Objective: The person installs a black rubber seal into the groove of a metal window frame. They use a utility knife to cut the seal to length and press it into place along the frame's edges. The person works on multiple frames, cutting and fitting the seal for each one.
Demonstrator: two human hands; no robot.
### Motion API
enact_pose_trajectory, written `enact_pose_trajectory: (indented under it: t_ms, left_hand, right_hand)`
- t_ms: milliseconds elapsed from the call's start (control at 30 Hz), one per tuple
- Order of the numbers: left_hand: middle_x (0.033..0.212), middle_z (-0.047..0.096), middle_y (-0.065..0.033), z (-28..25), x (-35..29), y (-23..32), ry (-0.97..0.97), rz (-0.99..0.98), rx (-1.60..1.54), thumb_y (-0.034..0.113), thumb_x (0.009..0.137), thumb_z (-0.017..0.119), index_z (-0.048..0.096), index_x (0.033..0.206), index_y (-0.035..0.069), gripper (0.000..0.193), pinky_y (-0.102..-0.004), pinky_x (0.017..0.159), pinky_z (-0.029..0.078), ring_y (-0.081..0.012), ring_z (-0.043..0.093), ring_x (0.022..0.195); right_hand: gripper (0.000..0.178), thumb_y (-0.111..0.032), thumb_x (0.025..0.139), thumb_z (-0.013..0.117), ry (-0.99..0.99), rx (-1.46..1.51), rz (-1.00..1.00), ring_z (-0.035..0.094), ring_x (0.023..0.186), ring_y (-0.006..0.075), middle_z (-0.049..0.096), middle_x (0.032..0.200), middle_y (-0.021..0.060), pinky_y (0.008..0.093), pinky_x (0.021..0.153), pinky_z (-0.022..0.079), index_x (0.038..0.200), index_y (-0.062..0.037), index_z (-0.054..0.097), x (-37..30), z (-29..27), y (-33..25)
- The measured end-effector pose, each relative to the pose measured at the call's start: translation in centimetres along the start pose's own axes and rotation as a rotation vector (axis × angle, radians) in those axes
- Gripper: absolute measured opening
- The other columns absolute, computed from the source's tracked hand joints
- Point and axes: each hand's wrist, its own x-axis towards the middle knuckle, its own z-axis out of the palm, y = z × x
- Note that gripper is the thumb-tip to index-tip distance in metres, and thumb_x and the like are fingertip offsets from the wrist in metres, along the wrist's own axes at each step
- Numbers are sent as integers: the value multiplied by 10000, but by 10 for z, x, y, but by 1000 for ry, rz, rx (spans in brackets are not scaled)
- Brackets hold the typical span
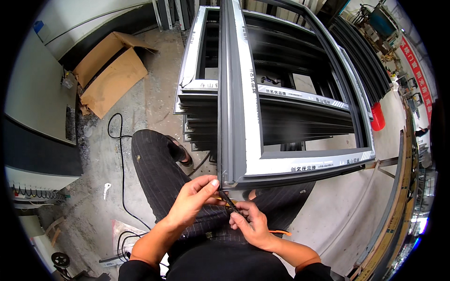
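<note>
A dark grey window frame with white protective film lies in front of me, its near left corner above my lap. My left hand is closed at that corner, thumb and fingers pinched around the upper end of a thin black strip-like piece. Slightly lower and to the right, my right hand is closed on the other end of the piece. Something thin and yellow shows between the hands, partly hidden by the fingers. An orange tip pokes out beyond my right wrist; what it belongs to is hidden.
More frames are stacked beneath and behind this one. An opened cardboard box lies on the floor at the far left, and a black cable runs along the left. On the right stand a red bucket and long stacked profiles.
</note>
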Motion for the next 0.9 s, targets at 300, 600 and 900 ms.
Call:
enact_pose_trajectory:
  t_ms: [300, 600, 900]
  left_hand:
    - [729, 526, 47, -3, 16, 2, -4, 153, 339, 221, 985, 628, 583, 799, 40, 263, -210, 599, 363, -29, 443, 694]
    - [765, 579, 11, -12, 17, 7, -73, 138, 361, 334, 1034, 538, 624, 875, 12, 369, -246, 692, 439, -71, 519, 736]
    - [857, 656, -66, -15, 3, -6, -145, 90, 263, 391, 1022, 538, 647, 970, -22, 430, -283, 796, 478, -130, 595, 824]
  right_hand:
    - [322, -208, 1061, 483, -534, 219, 300, 495, 563, 51, 565, 711, -2, 202, 529, 421, 1297, -8, 571, 23, 2, -36]
    - [260, -122, 903, 694, -253, -374, -254, 634, 613, 240, 652, 755, 122, 336, 575, 500, 1120, 19, 665, 22, -16, -60]
    - [358, -30, 757, 755, 45, -1008, -568, 586, 623, 261, 603, 796, 78, 357, 549, 484, 1108, -54, 688, 39, -44, -76]
